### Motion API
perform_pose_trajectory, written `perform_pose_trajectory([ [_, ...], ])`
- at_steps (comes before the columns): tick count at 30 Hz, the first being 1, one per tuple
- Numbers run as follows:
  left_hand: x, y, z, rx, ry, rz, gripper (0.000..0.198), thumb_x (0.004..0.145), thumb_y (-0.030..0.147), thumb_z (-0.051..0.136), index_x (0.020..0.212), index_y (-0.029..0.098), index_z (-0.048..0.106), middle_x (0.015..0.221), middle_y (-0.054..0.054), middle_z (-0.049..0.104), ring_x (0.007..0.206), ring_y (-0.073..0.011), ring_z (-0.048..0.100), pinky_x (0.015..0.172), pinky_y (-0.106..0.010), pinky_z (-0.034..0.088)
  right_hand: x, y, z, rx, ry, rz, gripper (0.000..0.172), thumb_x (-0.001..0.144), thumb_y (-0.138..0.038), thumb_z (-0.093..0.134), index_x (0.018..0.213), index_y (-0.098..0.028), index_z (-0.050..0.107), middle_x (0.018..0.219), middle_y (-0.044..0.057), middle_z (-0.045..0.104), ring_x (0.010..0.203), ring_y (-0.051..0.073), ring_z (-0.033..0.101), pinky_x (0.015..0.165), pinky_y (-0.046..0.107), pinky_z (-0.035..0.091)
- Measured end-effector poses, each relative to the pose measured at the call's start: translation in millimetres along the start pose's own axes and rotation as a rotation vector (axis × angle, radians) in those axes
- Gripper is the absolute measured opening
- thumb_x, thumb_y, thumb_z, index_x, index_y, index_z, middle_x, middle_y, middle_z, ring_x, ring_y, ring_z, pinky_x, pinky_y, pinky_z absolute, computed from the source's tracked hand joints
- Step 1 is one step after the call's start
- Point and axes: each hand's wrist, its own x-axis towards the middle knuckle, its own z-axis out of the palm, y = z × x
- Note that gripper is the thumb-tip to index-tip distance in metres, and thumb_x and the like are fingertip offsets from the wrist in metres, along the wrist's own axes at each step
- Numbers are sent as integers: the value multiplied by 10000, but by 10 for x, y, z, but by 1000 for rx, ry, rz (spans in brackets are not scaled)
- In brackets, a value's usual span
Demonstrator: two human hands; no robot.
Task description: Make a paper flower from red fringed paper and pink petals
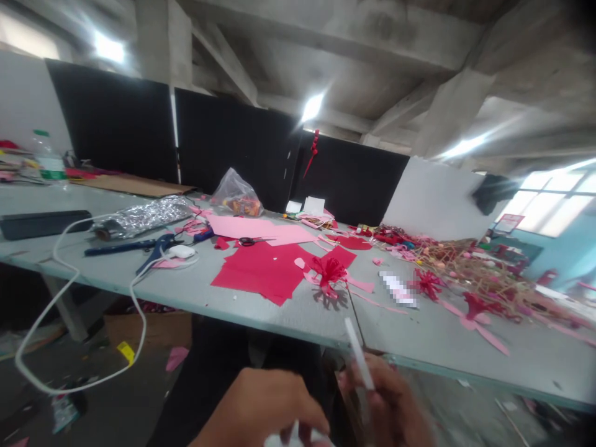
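A white stick [358, 354] is pinched by the fingers of the right hand [388, 400] just off the desk [288, 313] at its near edge, where a slackened grip could drop it, while the left hand's [258, 410] curled fingers are blurred.

Bench [284, 313]: pale grey-green top, scuffed, with a lighter green front edge
Paper sheets [258, 273]: solid crimson red, near the middle of the bench
Pink paper [258, 228]: plain light pink, just behind the red sheets
Paper flower [328, 271]: deep red, with light pink strips beneath
Foil roll [142, 217]: crinkled silver, mottled with dull grey, near the bench's back left edge
Cardboard [130, 184]: plain brown, along the back edge
Cable [60, 298]: white, over the bench's front left edge
Wall panels [112, 118]: matt black
Strip [359, 354]: white, in the right hand [391, 403]
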Motion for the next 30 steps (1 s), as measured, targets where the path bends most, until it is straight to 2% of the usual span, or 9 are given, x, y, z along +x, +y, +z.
perform_pose_trajectory([
  [3,98,142,-11,-87,228,-66,459,749,201,755,1090,507,722,707,25,700,543,-178,629,478,-309,554,49,-114,445,315,-53,-109,278,954,-536,488,1153,-429,650,777,87,700,752,346,703,675,542,610],
  [6,121,171,-52,-104,311,-49,537,751,217,793,1194,488,657,746,24,685,541,-167,605,458,-291,557,65,-158,670,441,-103,-51,277,935,-561,537,1132,-397,641,873,102,677,758,302,678,619,455,601],
  [10,145,138,-63,-38,313,39,583,801,166,772,1324,375,623,845,0,682,570,-110,600,479,-208,550,4,-253,629,281,-208,68,204,1004,-406,520,1151,-287,597,985,97,668,846,235,668,778,374,602],
  [12,152,119,-50,17,295,89,496,834,124,749,1285,312,666,914,-15,689,598,-79,611,513,-168,544,-13,-294,569,181,-246,68,154,1031,-294,489,1153,-240,566,1007,88,665,875,195,666,817,309,580],
  [14,148,94,-37,60,282,133,406,859,105,736,1228,271,705,957,-28,694,629,-65,627,541,-148,540,-12,-308,535,131,-233,32,119,1039,-258,480,1130,-233,552,975,63,664,848,165,666,785,251,564],
  [17,133,49,-37,99,272,181,360,894,88,698,1223,232,714,963,-47,700,693,-84,654,597,-169,559,3,-292,531,83,-196,-13,94,1040,-258,480,1101,-243,551,901,27,666,764,145,664,711,215,543],
  [21,142,19,-82,223,236,253,358,871,54,711,1203,190,713,948,-60,739,785,-133,660,694,-235,588,15,-262,524,-52,-225,-36,110,1041,-259,469,1017,-235,574,847,29,673,737,155,656,669,221,515],
  [24,167,19,-108,334,194,304,320,855,64,728,1159,161,721,937,-67,757,778,-146,653,692,-255,587,21,-233,514,-160,-230,-107,143,1052,-282,455,992,-231,575,813,30,679,717,162,647,632,226,486],
  [30,174,20,-83,465,224,391,248,820,67,733,1057,144,729,854,-45,765,712,-156,657,649,-283,584,48,-156,522,-301,-271,-184,352,1089,-411,366,866,-235,574,667,11,644,591,156,596,559,246,427],
])
